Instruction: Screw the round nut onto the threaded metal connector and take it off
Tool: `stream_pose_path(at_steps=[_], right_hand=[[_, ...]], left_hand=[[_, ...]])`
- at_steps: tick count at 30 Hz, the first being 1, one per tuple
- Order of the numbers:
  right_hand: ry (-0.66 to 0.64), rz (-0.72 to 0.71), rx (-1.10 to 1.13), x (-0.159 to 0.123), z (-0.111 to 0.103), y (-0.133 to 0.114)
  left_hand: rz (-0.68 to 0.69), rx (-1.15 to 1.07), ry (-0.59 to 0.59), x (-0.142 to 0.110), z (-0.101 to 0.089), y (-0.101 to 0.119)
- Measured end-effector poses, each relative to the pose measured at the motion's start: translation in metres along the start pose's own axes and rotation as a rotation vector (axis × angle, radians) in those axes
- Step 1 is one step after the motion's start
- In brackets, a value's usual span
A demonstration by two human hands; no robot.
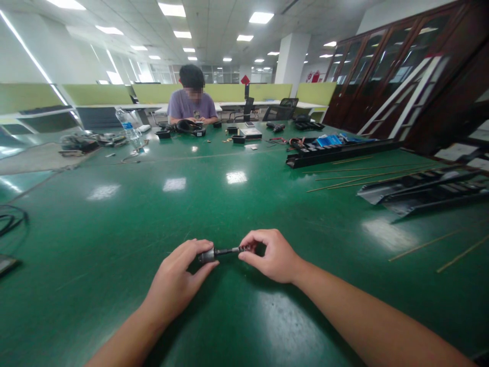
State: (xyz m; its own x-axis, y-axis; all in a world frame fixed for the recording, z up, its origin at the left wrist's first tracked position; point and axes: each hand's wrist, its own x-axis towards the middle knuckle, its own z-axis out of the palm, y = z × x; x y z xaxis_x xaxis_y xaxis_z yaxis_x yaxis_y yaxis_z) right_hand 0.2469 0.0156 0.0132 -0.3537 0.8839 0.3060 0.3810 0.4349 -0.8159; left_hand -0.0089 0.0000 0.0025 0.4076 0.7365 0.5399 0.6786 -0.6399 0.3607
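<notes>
Both of my hands meet over the near middle of a green table (229, 204). My left hand (179, 280) pinches the thick grey end of a small metal shaft part (219, 252) between thumb and fingers. My right hand (269, 255) grips the thin dark end of the same part with its fingertips. The part lies level between the two hands, just above the table surface.
A person in a purple shirt (193, 104) sits at the far side, hands on dark items. A water bottle (128, 127) stands far left. Long black rails (340, 150) and black trays (420, 191) lie right, with thin sticks (420, 244). Cables (11, 221) at left edge.
</notes>
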Motion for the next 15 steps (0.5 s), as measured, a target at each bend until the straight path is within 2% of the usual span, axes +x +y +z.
stream_pose_path(at_steps=[2, 4, 9, 11, 15], right_hand=[[0.002, -0.002, 0.001, 0.0, 0.0, 0.001], [-0.005, -0.002, 0.008, -0.001, 0.001, 0.001], [-0.023, 0.016, 0.024, -0.002, 0.002, 0.004], [-0.022, 0.019, 0.032, -0.002, 0.002, 0.004], [-0.024, 0.01, 0.039, -0.001, 0.003, 0.005]], left_hand=[[-0.03, -0.024, -0.007, 0.001, -0.001, 0.001], [-0.116, -0.049, -0.025, 0.003, -0.004, 0.003], [-0.482, -0.143, 0.011, 0.013, -0.011, 0.002], [-0.661, -0.334, 0.057, 0.017, -0.013, 0.0], [-0.983, -0.938, 0.177, 0.018, -0.027, -0.002]])
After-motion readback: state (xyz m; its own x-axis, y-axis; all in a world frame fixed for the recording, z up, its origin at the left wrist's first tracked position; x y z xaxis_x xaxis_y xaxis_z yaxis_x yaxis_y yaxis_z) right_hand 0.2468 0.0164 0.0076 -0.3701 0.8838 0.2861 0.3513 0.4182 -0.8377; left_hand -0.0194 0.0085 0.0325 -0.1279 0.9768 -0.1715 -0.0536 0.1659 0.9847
